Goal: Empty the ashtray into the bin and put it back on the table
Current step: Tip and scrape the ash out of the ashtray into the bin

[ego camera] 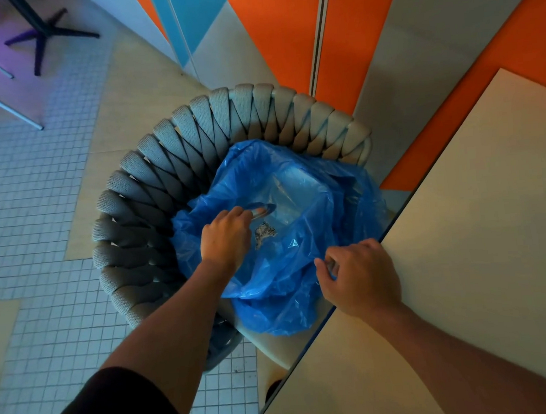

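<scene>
My left hand (225, 240) holds a clear glass ashtray (262, 209) tipped over inside the blue bin bag (288, 290). Grey ash (265, 232) falls or lies just below the ashtray, inside the bag. The bag lines a bin that stands on the seat of a woven grey rope chair (175, 149). My right hand (360, 278) pinches the near right edge of the bag, at the corner of the pale table (462, 224). The bin under the bag is mostly hidden.
The table top fills the right side, its edge running diagonally beside the bag. Orange, blue and grey wall panels (283, 26) stand behind the chair. White tiled floor (29, 193) lies to the left, with a dark table base (45, 32) far back left.
</scene>
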A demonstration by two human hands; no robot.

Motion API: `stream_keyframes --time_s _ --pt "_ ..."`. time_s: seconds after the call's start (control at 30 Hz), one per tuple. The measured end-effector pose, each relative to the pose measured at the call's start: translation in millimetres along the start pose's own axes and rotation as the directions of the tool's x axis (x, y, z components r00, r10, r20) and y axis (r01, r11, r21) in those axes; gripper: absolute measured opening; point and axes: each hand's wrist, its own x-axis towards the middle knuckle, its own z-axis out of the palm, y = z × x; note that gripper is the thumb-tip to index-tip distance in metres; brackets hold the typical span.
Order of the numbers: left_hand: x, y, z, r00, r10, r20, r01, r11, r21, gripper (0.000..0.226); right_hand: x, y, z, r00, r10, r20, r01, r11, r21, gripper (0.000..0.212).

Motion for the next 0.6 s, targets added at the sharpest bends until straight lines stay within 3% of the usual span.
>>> stream_keyframes --time_s 0.2,0.37,0.6 --pt "3.3 2.4 -5.5 0.983 0.013 -0.181 -0.022 0.999 -0.048 0.008 -0.8 0.5 0.9 1.0 0.006 -0.004 -0.006 1.0 0.005 0.033" --pt "1.5 2.4 2.9 0.998 0.06 0.027 -0.06 0.998 0.003 0.012 -0.7 0.1 0.5 1.0 0.002 -0.01 -0.002 1.0 0.013 0.032" --pt "-1.4 1.1 2.2 1.0 -0.007 0.026 0.008 0.998 -0.059 0.008 -1.3 0.8 0.9 1.0 0.004 -0.013 -0.004 1.0 0.008 0.032"
